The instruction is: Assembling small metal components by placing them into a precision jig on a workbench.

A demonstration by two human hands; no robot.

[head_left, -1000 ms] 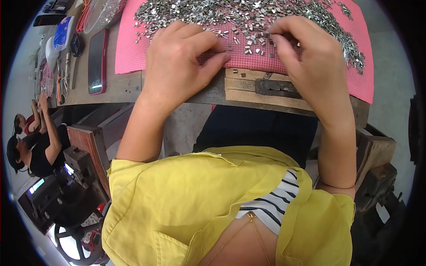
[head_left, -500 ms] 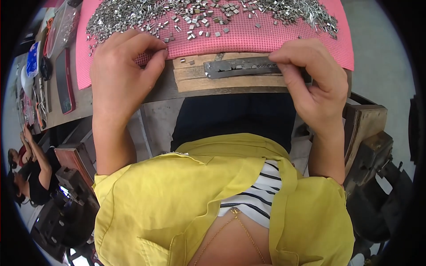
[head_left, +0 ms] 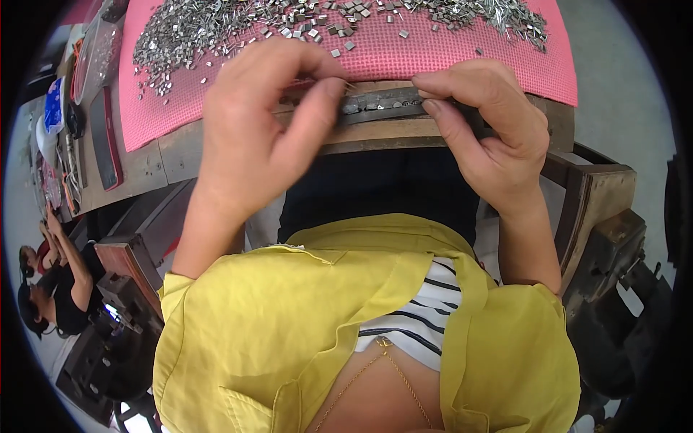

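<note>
My left hand point(head_left: 267, 119) is closed in a pinch over the left part of a dark metal strip fixture point(head_left: 382, 103). A small metal piece with thin pins point(head_left: 350, 86) shows at its fingertips, slightly blurred. My right hand point(head_left: 494, 119) pinches close above the strip's right part, its index finger and thumb nearly together. What it holds, if anything, is too small to tell. Small metal parts sit in a row along the strip, which lies on a wooden board point(head_left: 390, 130) at the table's near edge. Both ends of the strip are hidden by my hands.
A pink textured mat point(head_left: 404, 61) bears a heap of small square metal pieces point(head_left: 195, 36) and a pile of thin metal pins point(head_left: 516, 25). A dark phone-like object with a red edge point(head_left: 106, 141) lies at the left. Another person point(head_left: 65, 278) sits at far left.
My left hand has moved right from the small metal pieces to the strip, now with a pinned piece at its fingertips. My right hand has shifted slightly left along the strip.
</note>
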